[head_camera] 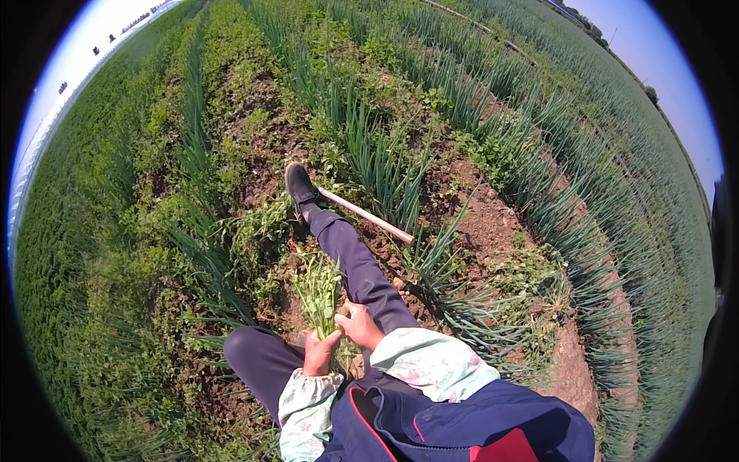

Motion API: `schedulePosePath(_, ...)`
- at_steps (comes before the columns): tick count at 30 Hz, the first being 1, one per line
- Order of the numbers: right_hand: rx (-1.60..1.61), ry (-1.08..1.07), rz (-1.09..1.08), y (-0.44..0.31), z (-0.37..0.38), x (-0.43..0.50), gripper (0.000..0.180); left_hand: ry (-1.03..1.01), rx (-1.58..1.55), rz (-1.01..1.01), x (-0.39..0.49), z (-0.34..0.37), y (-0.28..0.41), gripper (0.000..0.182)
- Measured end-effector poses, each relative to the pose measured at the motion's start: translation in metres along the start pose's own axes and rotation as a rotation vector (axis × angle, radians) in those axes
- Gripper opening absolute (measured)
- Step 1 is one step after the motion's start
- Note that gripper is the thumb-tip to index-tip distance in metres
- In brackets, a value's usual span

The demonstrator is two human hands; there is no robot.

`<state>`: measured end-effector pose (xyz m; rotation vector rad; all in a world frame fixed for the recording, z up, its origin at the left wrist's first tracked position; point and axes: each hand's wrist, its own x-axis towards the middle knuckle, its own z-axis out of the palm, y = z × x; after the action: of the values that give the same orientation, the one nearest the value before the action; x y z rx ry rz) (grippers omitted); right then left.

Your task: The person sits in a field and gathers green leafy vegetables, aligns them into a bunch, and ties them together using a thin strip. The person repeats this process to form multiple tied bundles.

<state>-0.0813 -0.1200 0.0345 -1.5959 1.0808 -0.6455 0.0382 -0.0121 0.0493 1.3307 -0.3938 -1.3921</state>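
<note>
A bunch of leafy green plants (319, 291) stands upright between my knees, its leaves pointing away from me. My left hand (320, 352) is wrapped around the stems low down. Right beside it, my right hand (357, 324) touches the bunch at its right side with curled fingers; whether it pinches some stems is hard to tell. Both forearms wear pale floral sleeve covers (433, 364). A wooden handle (366, 213) lies on the ground beyond my hands, its far end beside my shoe (299, 182).
I sit on the soil with one leg (358, 260) stretched forward and one knee (254, 349) bent. Rows of green onions (381, 167) run along both sides. Pulled, wilting weeds lie in a heap (260, 231) left of the shoe and another pile (537, 289) at right.
</note>
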Motion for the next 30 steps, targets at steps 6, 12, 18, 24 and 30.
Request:
schedulePosePath(6,0.364,-0.113,0.256,0.007,0.005,0.001,0.021,0.003,-0.128,0.072,-0.003,0.002,-0.001,0.021)
schedulePosePath(12,0.554,-0.068,0.478,0.007,0.007,-0.002,0.026,0.158,-0.097,0.131,0.004,-0.004,-0.014,0.020)
schedulePosePath(18,0.190,-0.009,0.190,0.014,-0.006,0.002,0.021,0.447,-0.198,0.305,0.012,-0.010,-0.014,0.014)
schedulePosePath(24,-0.108,-0.009,-0.100,0.017,-0.006,-0.005,0.032,0.219,-0.385,0.225,-0.001,0.001,0.005,0.012)
schedulePosePath(30,0.510,-0.260,0.202,0.003,-0.007,0.002,0.021,0.128,-0.256,0.144,0.002,0.012,0.008,0.023)
